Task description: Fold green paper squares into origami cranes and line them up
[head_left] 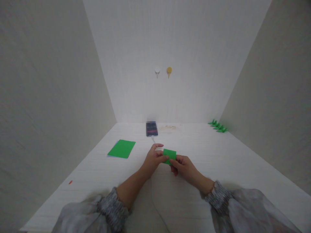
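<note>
A small folded piece of green paper (169, 155) is held just above the white table (218, 161), near its middle. My left hand (153, 159) pinches the paper's left edge with thumb and fingers. My right hand (184, 167) pinches its lower right edge. Both hands are closed on the paper, and both arms wear grey patterned sleeves.
A stack of green paper sheets (121, 149) lies to the left. A phone (151, 128) with a cable stands at the back wall. Several folded green paper figures (218, 126) sit in the back right corner. Two hooks (163, 71) hang on the wall. A tiny red scrap (70, 182) lies front left.
</note>
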{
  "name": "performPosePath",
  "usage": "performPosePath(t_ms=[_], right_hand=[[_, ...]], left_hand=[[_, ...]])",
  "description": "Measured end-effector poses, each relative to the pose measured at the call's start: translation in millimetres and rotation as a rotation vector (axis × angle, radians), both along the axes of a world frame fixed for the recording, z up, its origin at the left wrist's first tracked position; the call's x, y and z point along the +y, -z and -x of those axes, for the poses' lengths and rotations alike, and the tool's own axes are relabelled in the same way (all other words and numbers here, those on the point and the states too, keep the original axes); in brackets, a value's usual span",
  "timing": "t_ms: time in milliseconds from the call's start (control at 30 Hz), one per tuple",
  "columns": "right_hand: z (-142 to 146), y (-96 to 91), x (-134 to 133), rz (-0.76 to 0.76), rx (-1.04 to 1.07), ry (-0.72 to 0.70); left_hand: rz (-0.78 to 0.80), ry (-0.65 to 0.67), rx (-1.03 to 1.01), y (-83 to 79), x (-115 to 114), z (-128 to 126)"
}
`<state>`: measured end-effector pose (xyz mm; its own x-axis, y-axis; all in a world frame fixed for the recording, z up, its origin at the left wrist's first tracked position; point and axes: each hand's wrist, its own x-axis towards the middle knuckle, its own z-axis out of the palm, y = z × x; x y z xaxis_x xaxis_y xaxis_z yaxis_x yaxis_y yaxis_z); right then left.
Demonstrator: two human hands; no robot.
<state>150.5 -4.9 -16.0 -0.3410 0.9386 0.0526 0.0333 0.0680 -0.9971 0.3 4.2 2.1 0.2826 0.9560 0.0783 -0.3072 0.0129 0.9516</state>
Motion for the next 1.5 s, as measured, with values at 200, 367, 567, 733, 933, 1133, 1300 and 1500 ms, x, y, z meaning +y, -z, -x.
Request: performPosePath(t_ms=[200,367,567,733,933,1133,1300,1500], right_hand=[[0.6,-4.5,-1.6,0.008,-0.007,-0.035],[0.5,-4.0,-2.7,0.085,0.043,-0.05],[-0.1,-1.7,-2.2,0.106,0.041,-0.045],[0.8,-3.2,-3.1,0.064,0.042,-0.031],[-1.1,-3.0,-4.0,0.129,0.109,-0.106],[-2.6,-5.4,-5.4,0.139,0.149,-0.173],[-2.2,-6.3,-6.5,0.147,0.142,-0.185],[-5.3,-6.4,-6.9,0.159,0.133,-0.205]], left_hand=[[-0.009,-0.093,0.024,0.4,0.8,0.9],[-0.035,-0.128,0.046,0.8,2.6,1.6],[-0.082,-0.024,0.147,-0.7,-0.2,-1.6],[-0.089,0.026,0.165,-2.6,-4.9,-5.0],[-0.038,-0.082,0.142,-5.5,-3.4,-2.0],[-0.011,-0.104,0.102,-5.9,-2.4,0.8],[-0.017,-0.146,0.103,-9.1,-1.9,3.7],[-0.017,-0.247,0.095,-8.4,6.0,18.0]])
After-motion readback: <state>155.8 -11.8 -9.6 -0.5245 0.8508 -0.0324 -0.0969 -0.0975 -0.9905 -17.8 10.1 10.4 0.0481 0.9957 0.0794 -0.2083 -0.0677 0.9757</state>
